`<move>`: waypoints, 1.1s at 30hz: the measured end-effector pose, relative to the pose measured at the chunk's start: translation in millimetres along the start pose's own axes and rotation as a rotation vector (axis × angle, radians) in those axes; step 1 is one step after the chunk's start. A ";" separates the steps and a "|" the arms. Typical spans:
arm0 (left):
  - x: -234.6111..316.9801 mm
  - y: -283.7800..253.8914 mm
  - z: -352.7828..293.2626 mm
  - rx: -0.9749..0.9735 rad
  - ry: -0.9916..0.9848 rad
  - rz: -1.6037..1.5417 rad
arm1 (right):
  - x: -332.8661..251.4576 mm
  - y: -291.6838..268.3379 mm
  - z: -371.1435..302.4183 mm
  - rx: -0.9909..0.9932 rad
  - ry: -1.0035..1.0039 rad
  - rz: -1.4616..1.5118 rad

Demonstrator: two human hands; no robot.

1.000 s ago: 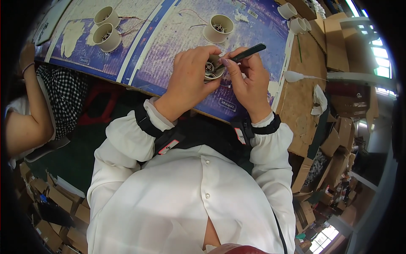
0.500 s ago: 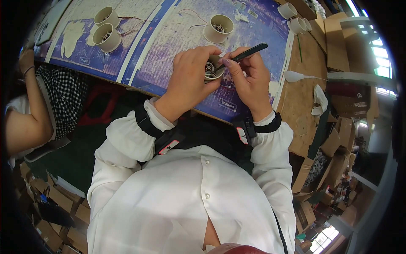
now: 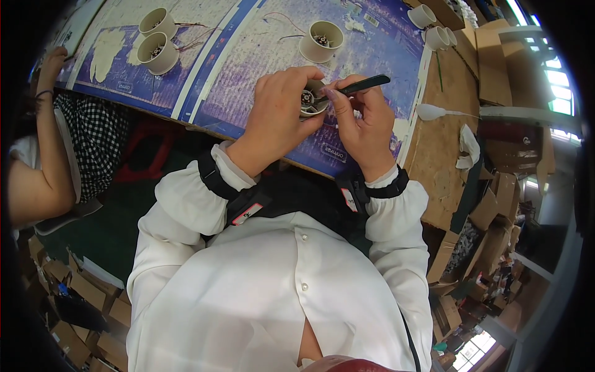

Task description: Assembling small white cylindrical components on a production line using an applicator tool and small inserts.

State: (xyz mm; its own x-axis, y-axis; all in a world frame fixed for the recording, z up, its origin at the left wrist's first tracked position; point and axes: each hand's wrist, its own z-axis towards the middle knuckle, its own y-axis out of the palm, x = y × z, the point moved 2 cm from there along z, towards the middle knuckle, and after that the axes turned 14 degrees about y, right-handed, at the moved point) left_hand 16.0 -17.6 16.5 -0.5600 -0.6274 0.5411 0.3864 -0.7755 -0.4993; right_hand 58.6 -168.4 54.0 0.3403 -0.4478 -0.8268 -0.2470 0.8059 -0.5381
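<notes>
My left hand [image 3: 276, 111] is wrapped round a small cream-coloured round cup [image 3: 313, 110], which sits tilted near the front of the table. Inside the cup is a dark metal part with a round hub [image 3: 307, 97], like a small motor. Between the thumb and fingers of my right hand [image 3: 367, 121] is a slim black-handled tool [image 3: 370, 83]. Its pale tip reaches into the cup beside the hub; the exact contact is hidden. Just beyond my hands stands another cream cup [image 3: 322, 53] with a similar part inside and thin wires at its left.
Two more wired cups [image 3: 158, 63] stand on the left of the blue-and-white worn board [image 3: 235, 80]. Several cups [image 3: 422, 17] are at the far right. A white teardrop-shaped thing [image 3: 431, 112] lies on the wooden strip. At left, another person's arm [image 3: 52, 130] rests near the table.
The tool in my right hand has tipped slightly lower, and my right wrist has shifted a little inward. My left hand keeps its hold. The other person's hand has moved up onto the table's edge.
</notes>
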 end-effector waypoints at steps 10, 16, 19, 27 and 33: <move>4.5 -2.4 1.2 0.006 0.048 0.053 | 11.4 -12.6 4.4 -0.061 0.099 0.265; -2.1 -4.0 0.1 0.020 -0.141 -0.137 | 17.5 -28.9 9.2 -0.004 0.002 0.554; -1.6 -6.5 1.3 0.046 -0.196 -0.190 | 18.1 -35.3 -1.6 -0.068 0.044 0.384; -1.1 -6.4 2.3 0.022 -0.208 -0.196 | 32.2 -40.0 -19.6 -0.180 0.065 -0.297; -3.9 -5.4 0.5 0.049 -0.239 -0.197 | 31.3 -46.9 -24.4 -0.209 -0.178 -0.385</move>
State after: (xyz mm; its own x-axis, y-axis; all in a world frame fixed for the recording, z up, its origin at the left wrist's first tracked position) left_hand 16.5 -11.0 17.4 -0.4417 -0.4586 0.7711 0.3254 -0.8828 -0.3387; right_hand 58.8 -229.7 49.4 0.5886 -0.6111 -0.5292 -0.2430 0.4906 -0.8368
